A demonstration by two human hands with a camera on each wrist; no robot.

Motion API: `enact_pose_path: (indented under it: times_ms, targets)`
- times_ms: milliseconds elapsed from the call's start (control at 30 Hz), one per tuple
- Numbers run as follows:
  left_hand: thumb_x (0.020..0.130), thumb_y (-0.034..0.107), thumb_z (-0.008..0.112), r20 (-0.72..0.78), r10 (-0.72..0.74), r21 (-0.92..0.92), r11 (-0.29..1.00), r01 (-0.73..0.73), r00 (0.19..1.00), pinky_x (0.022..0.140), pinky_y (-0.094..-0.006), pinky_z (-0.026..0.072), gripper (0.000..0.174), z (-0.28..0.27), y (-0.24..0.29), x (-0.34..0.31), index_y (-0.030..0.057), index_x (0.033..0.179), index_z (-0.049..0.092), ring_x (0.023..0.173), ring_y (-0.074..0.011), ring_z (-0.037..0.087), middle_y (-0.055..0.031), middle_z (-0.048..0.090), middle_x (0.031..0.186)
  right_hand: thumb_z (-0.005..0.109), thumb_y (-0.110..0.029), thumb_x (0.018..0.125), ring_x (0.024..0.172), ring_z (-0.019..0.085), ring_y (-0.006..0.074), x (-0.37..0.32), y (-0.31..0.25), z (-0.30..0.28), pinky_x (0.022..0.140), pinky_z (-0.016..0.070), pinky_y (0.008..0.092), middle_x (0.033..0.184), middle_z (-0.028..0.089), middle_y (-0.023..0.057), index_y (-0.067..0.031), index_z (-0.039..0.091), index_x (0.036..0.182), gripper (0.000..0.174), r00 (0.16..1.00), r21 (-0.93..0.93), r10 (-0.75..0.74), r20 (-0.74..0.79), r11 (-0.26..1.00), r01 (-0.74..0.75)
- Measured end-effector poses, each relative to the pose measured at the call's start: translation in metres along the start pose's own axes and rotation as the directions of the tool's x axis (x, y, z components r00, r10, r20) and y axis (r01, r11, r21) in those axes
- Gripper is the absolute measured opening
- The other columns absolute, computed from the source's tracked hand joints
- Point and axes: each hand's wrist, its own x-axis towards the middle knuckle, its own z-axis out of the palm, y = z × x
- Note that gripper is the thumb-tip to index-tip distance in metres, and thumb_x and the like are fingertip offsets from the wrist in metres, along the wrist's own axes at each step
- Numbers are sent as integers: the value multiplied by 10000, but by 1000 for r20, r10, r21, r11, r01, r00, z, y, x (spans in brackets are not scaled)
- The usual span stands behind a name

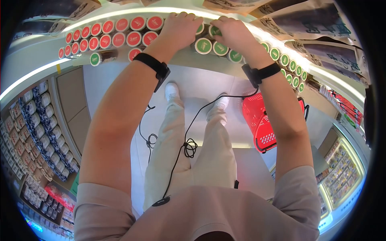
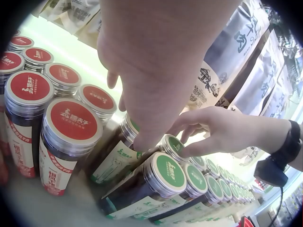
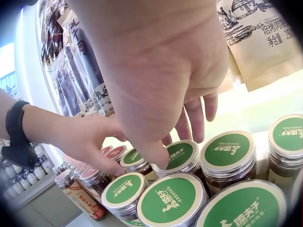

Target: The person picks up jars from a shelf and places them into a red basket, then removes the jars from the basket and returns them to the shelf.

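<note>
My left hand (image 1: 181, 31) reaches over the back row of the shelf and grips a green-lidded jar (image 2: 112, 163) near its lid, thumb in front. Beside it, my right hand (image 1: 235, 35) holds another green-lidded jar (image 3: 182, 153), with its thumb at the lid's near edge and fingers reaching behind. Both jars stand upright in the row. More green-lidded jars (image 1: 203, 46) stand in front of and to the right of the hands. To the left are rows of red-lidded jars (image 1: 119, 39). A single green-lidded jar (image 1: 95, 59) stands at the front of the red ones.
Printed paper bags (image 1: 313, 24) lean behind the lit shelf edge. On the floor at right sits a red shopping basket (image 1: 257, 116). A black cable (image 1: 173, 168) hangs from the right wrist past the legs. Stocked shelves (image 1: 44, 116) line the left side.
</note>
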Motion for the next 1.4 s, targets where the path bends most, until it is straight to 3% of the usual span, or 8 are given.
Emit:
enact_pose_path:
  times_ms: [433, 633, 800, 1033, 1100, 1167, 1233, 1400]
  targets:
    - [785, 215, 729, -137, -60, 56, 996, 68, 989, 1064, -456, 378, 605, 0, -3, -21, 150, 1349, 519, 1264, -259, 504, -68, 565, 1307, 744, -262, 790, 964, 633, 342, 9, -8, 8, 849, 525, 426, 1011, 653, 162, -42, 631, 1149, 436, 992, 74, 86, 92, 993, -93]
    - [833, 124, 679, -480, -373, -318, 917, 239, 794, 988, -459, 446, 429, -51, -81, -116, 72, 1250, 591, 1142, -364, 563, -155, 610, 1234, 737, -278, 801, 968, 630, 342, -1, -3, 10, 852, 518, 432, 1007, 665, 147, -40, 633, 1153, 437, 973, 37, 76, -216, 997, -70]
    - [814, 95, 651, -393, -602, -197, 794, 576, 695, 933, -480, 463, 440, -40, -167, -230, 60, 1242, 556, 1114, -398, 543, -187, 585, 1178, 703, -171, 823, 896, 625, 316, -26, -18, -16, 791, 494, 420, 959, 667, 112, -43, 678, 997, 218, 905, 111, 97, -414, 992, -55]
    - [806, 135, 697, -361, -576, -174, 814, 554, 733, 965, -466, 451, 410, -29, -141, -236, 66, 1184, 552, 1158, -385, 523, -166, 561, 1224, 708, -94, 790, 896, 615, 283, -52, -110, -13, 792, 464, 395, 968, 662, 83, -70, 669, 965, 181, 921, 275, 118, -370, 961, -13]
    - [797, 202, 741, -308, -731, -291, 682, 671, 609, 962, -468, 452, 432, -8, -151, -226, 69, 1167, 562, 1173, -386, 515, -167, 557, 1247, 714, -86, 778, 904, 615, 278, -55, -127, -6, 799, 461, 390, 974, 661, 77, -76, 668, 958, 186, 922, 291, 123, -368, 957, -11]
    - [791, 246, 766, -304, -712, -245, 701, 670, 633, 926, -467, 471, 432, 8, -163, -221, 63, 1129, 568, 1130, -379, 553, -162, 587, 1214, 726, -83, 759, 914, 617, 282, -59, -132, -2, 806, 464, 389, 983, 664, 80, -82, 669, 958, 207, 909, 318, 146, -391, 948, -16]
    - [797, 255, 764, -46, -787, -335, 592, 733, 615, 868, -464, 491, 404, 8, -172, -215, 49, 1085, 569, 1061, -371, 598, -164, 620, 1155, 724, -82, 759, 914, 618, 285, -62, -129, 1, 816, 464, 386, 974, 663, 81, -80, 672, 957, 204, 909, 293, 163, -384, 955, -48]
    - [788, 288, 775, -167, -767, -230, 642, 732, 620, 802, -449, 501, 387, -10, -158, -226, 52, 1022, 579, 958, -360, 626, -152, 632, 1041, 752, -163, 764, 1023, 589, 268, -56, -115, 9, 862, 446, 406, 1116, 635, 69, -101, 671, 1024, 280, 907, 212, 244, -342, 961, -179]
